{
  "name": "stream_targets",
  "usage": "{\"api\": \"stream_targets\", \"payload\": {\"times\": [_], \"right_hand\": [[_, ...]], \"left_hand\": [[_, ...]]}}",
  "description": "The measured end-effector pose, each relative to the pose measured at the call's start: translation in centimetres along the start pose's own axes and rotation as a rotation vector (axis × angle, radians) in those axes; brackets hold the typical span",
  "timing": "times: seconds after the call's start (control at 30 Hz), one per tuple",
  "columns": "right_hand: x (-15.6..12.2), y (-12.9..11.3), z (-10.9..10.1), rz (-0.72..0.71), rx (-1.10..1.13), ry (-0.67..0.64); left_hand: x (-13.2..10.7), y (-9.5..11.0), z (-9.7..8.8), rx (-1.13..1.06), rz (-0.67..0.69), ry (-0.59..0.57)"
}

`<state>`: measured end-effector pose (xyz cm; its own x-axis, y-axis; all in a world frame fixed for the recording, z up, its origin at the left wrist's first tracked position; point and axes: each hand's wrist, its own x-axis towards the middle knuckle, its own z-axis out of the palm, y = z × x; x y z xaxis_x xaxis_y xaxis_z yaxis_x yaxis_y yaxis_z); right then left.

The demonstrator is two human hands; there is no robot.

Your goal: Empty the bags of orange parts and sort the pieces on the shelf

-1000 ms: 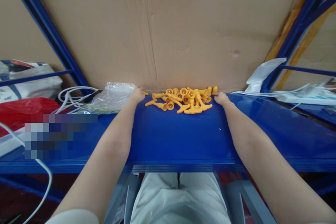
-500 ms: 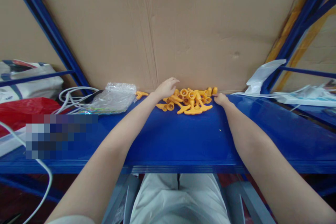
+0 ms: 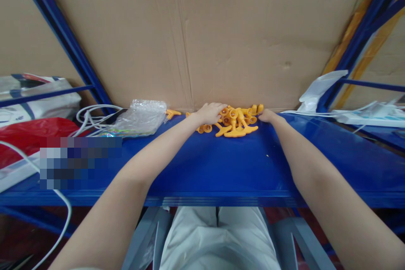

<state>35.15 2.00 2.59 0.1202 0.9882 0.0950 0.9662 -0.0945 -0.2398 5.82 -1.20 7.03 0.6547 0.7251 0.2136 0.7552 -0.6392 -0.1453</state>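
A heap of small orange plastic parts [image 3: 236,120] lies at the back of the blue shelf [image 3: 221,164], against a cardboard wall. My left hand [image 3: 209,112] rests on the heap's left side, fingers curled down over several parts. My right hand [image 3: 268,115] touches the heap's right edge with its fingers bent toward the parts. One orange part [image 3: 172,113] lies apart to the left, near a clear plastic bag [image 3: 139,117].
White cables [image 3: 91,116] coil at the left beside a red bag [image 3: 28,135]. A white power strip [image 3: 363,116] and a white pouch [image 3: 319,88] sit at the right. Blue rack posts [image 3: 63,38] frame the cardboard wall [image 3: 205,33].
My left hand has moved from the left of the heap rightward onto it, covering its left part. A single part stays behind near the bag. My right hand has hardly moved.
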Motion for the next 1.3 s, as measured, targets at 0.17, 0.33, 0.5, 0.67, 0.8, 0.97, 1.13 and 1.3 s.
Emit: {"api": "stream_targets", "payload": {"times": [0.17, 0.33, 0.5, 0.67, 0.8, 0.97, 1.13, 1.3], "right_hand": [[-1.8, -1.3, -3.2, 0.045, -0.103, 0.064], [-4.2, -3.2, -5.3, -0.049, 0.009, 0.014], [-6.1, -5.1, -2.7, -0.267, 0.301, 0.009], [-5.9, -5.7, 2.5, -0.411, 0.315, 0.195], [-4.8, -5.2, 3.9, -0.343, 0.427, 0.239], [-5.1, -5.5, 2.4, -0.367, 0.663, 0.331], [-7.5, -7.2, 0.3, -0.434, 0.962, 0.221], [-9.8, -8.3, -1.5, -0.605, 1.305, -0.005]], "left_hand": [[-0.7, 0.1, -2.0, -0.032, -0.017, -0.059], [-1.6, 1.3, -4.4, -0.158, 0.058, -0.181], [-2.7, 4.0, -5.4, -0.170, 0.156, -0.181], [-3.5, 6.4, -4.4, -0.210, 0.250, -0.039], [-4.1, 7.3, -2.8, -0.223, 0.161, 0.199], [-4.7, 6.8, 0.4, -0.176, 0.107, 0.468], [-4.9, 5.5, 2.7, -0.179, 0.065, 0.398], [-4.3, 4.9, 3.3, -0.403, 0.115, 0.348]]}}
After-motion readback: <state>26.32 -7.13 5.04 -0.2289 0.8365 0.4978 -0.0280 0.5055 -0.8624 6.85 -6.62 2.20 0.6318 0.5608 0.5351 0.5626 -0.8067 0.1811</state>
